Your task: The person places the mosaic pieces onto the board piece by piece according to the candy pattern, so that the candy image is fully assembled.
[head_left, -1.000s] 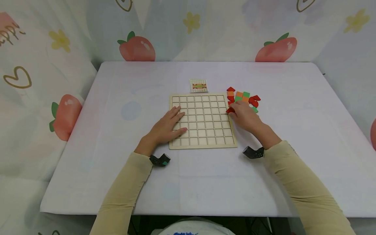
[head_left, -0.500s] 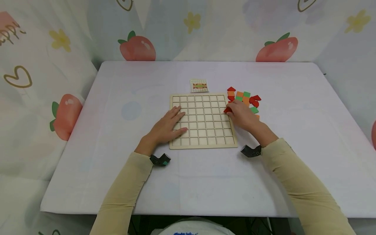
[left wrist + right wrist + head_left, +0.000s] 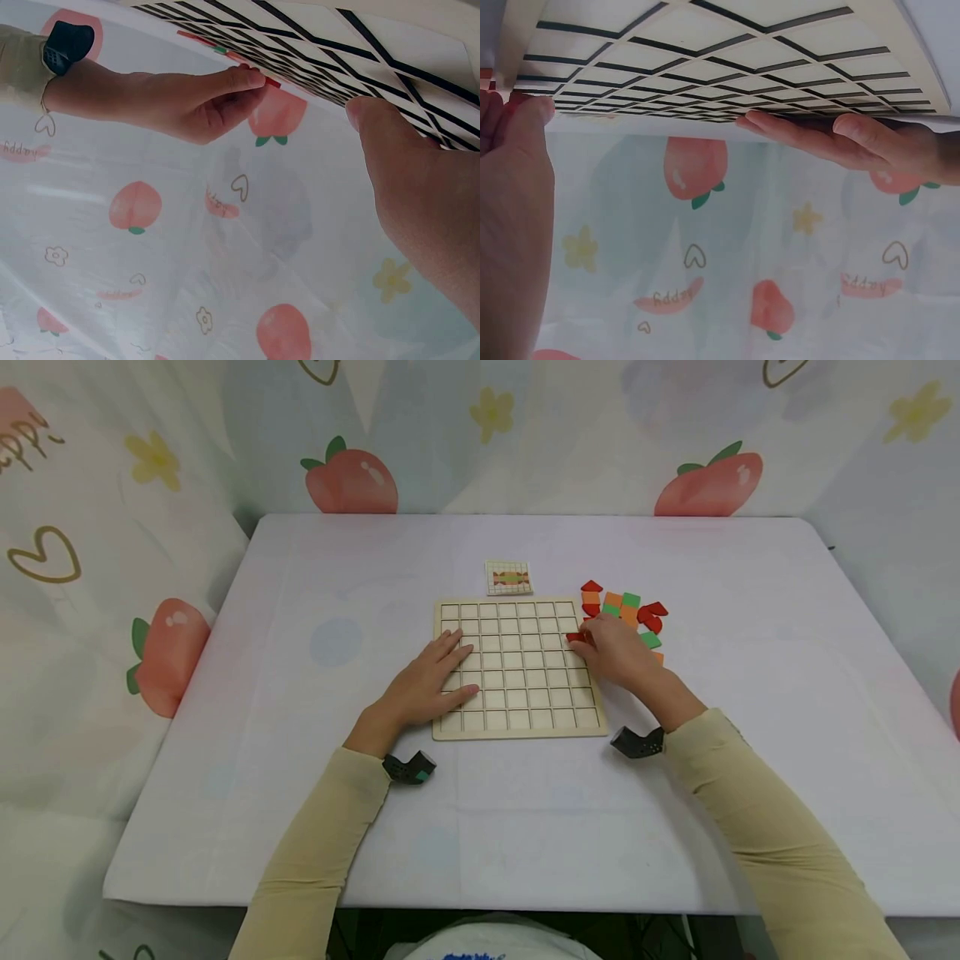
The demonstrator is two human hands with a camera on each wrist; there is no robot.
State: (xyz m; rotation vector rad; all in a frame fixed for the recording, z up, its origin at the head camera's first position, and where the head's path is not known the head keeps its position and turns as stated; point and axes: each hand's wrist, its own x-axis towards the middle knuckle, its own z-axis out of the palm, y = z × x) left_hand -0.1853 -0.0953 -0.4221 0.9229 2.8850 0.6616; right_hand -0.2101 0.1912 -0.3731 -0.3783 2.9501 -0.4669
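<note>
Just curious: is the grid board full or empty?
Empty: every square of the board in view is bare; the right hand holds a red piece at its edge.

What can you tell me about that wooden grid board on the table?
The wooden grid board is pale, square and flat, divided by thin ridges into rows of small square cells, all seemingly empty. It lies on the white table. The left hand rests flat on its left side; the right hand holds a red piece at its right edge.

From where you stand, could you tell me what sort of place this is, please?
Probably a staged tabletop recording booth: a white table enclosed by peach-print fabric curtains, with a wooden grid puzzle board laid out.
</note>
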